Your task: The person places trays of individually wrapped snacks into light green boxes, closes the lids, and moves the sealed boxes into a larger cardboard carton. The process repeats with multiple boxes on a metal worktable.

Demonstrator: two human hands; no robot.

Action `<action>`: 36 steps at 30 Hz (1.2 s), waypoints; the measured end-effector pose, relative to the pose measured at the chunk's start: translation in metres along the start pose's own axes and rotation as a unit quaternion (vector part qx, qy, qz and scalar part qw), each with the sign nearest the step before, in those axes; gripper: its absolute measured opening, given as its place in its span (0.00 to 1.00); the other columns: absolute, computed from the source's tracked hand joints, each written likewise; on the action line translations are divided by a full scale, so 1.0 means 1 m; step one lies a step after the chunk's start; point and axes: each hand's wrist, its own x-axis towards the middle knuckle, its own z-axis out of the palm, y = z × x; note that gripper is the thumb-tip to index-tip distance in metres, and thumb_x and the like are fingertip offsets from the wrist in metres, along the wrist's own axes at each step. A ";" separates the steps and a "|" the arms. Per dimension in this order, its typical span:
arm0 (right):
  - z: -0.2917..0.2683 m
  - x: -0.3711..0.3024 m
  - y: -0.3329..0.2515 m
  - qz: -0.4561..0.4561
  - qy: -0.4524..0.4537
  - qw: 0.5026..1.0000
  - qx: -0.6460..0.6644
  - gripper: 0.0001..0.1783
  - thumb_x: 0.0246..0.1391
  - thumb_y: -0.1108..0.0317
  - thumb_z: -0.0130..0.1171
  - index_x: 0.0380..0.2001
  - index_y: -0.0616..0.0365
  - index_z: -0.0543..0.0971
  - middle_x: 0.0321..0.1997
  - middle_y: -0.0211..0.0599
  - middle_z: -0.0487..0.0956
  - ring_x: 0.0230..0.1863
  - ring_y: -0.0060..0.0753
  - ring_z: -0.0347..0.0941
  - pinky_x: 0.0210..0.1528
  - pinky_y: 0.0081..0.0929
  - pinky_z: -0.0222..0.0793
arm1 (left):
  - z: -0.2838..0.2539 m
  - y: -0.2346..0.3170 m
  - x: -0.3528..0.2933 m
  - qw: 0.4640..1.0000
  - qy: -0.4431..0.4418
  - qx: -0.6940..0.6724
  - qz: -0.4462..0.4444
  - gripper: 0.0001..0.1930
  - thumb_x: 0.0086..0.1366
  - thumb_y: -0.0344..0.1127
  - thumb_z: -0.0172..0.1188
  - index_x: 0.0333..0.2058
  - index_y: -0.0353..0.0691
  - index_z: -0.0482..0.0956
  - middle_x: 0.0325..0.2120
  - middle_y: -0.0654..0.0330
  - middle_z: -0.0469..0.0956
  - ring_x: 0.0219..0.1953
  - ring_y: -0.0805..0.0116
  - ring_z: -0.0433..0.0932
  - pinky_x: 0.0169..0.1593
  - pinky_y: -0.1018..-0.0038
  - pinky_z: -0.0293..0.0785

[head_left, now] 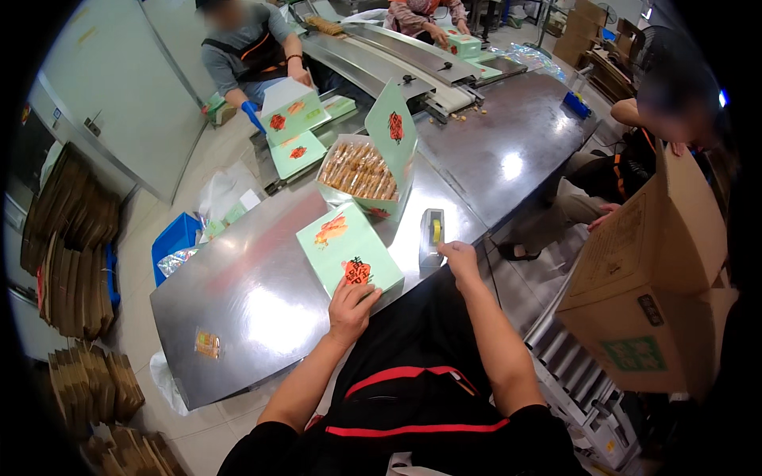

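A pale green gift box (361, 246) with red and orange print lies closed on the metal table in front of me. My left hand (351, 311) rests on its near edge, fingers stretched over the lid and side. To its right stands a small grey tape dispenser (431, 238) with a yellow roll. At the dispenser's near end is my right hand (460, 260), its fingertips pinched together; whatever they hold is too small to make out. Just beyond the closed box, an open green box (389, 135) with a raised lid is filled with wrapped snack packets (359, 168).
One loose packet (207, 343) lies on the table (238, 278) at left. A co-worker with a blue glove (253, 117) handles green boxes at far left. Another works beyond the conveyor (448, 95). At right, a person holds a large carton (635, 270) above a roller conveyor (571, 381).
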 end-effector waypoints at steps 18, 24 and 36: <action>0.017 -0.061 -0.025 0.171 0.057 0.971 0.157 0.14 0.56 0.52 0.67 0.39 0.44 0.79 0.42 0.23 0.74 0.48 0.27 0.66 0.51 0.48 0.57 | 0.007 0.004 0.001 1.000 0.028 0.006 0.001 0.13 0.55 0.27 0.66 0.40 0.47 0.87 0.39 0.63 0.82 0.43 0.60 0.80 0.61 0.48 0.72; 0.041 -0.093 0.007 0.104 0.106 0.964 0.219 0.07 0.59 0.68 0.67 0.34 0.60 0.82 0.49 0.34 0.79 0.53 0.28 0.69 0.55 0.28 0.62 | 0.006 0.001 -0.001 1.000 0.019 -0.002 0.000 0.16 0.55 0.24 0.63 0.41 0.47 0.86 0.39 0.64 0.81 0.44 0.62 0.80 0.63 0.48 0.70; 0.058 -0.053 0.086 -0.043 0.152 0.974 0.160 0.07 0.58 0.73 0.65 0.27 0.61 0.79 0.69 0.47 0.70 0.68 0.41 0.65 0.69 0.33 0.57 | 0.005 0.002 0.001 1.000 0.017 -0.002 0.003 0.12 0.57 0.27 0.65 0.40 0.46 0.86 0.40 0.64 0.82 0.44 0.63 0.80 0.62 0.48 0.71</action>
